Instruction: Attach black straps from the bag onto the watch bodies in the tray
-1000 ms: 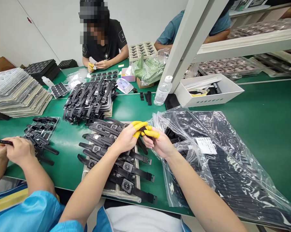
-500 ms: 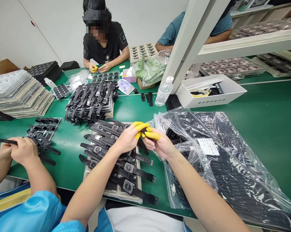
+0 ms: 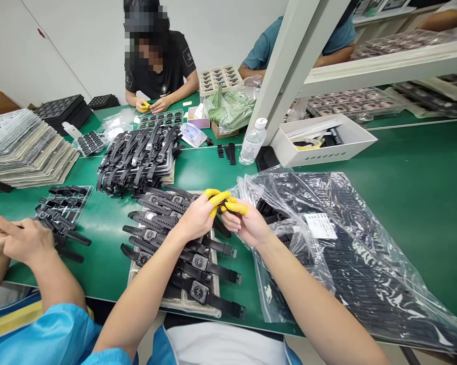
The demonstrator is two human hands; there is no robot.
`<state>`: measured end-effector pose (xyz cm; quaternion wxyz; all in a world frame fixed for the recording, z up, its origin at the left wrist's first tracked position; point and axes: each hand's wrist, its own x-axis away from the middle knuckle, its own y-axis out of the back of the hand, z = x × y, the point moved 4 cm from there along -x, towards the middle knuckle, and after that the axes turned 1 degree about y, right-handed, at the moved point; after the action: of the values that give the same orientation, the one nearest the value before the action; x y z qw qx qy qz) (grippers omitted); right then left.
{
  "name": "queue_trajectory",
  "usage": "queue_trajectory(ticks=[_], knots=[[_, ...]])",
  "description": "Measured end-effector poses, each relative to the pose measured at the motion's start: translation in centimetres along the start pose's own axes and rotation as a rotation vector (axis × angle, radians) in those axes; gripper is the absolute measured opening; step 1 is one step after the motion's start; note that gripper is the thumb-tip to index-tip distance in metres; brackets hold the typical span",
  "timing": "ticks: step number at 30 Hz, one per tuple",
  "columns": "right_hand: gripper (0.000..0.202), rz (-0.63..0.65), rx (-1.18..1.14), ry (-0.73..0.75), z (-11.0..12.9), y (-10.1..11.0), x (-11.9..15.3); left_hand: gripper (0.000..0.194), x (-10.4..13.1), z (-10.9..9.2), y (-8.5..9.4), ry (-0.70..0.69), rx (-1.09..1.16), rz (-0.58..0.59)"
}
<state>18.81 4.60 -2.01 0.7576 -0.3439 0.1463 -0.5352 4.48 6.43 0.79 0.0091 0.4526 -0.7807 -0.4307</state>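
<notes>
Above the table [image 3: 422, 167], curled hands [image 3: 193, 219] [image 3: 252, 224] pinch a black piece [image 3: 222, 207].

One head-worn camera looks forward and down over the hands [image 3: 196, 218] [image 3: 253, 225] and bench [image 3: 411, 172].

A long green table [image 3: 414, 187] stretches across the view, with a tray [image 3: 194, 308] of black-strapped watches [image 3: 200, 292] near its front edge and, to the right, a large clear plastic bag [image 3: 361, 258] with dark contents. Behind the bag stand an open white box [image 3: 323, 156] and a capped bottle [image 3: 252, 146]. Far left, a tall stack of pale trays [image 3: 27, 152] rises.
</notes>
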Motion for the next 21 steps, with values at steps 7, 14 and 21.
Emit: queue_trajectory(ticks=[7, 14, 21], knots=[[0.035, -0.053, 0.091, -0.038, -0.2, 0.3, 0.0, 0.047, 0.0, -0.8, 0.4, 0.017, -0.142, 0.078], [0.035, -0.062, 0.155, -0.1, -0.4, 0.4, 0.0, 0.042, -0.1, -0.6, 0.1, 0.016, -0.331, 0.144], [0.039, -0.02, 0.264, 0.095, 0.4, 0.2, -0.5, 0.047, -0.6, -0.7, 1.2, -0.05, -0.065, 0.035]])
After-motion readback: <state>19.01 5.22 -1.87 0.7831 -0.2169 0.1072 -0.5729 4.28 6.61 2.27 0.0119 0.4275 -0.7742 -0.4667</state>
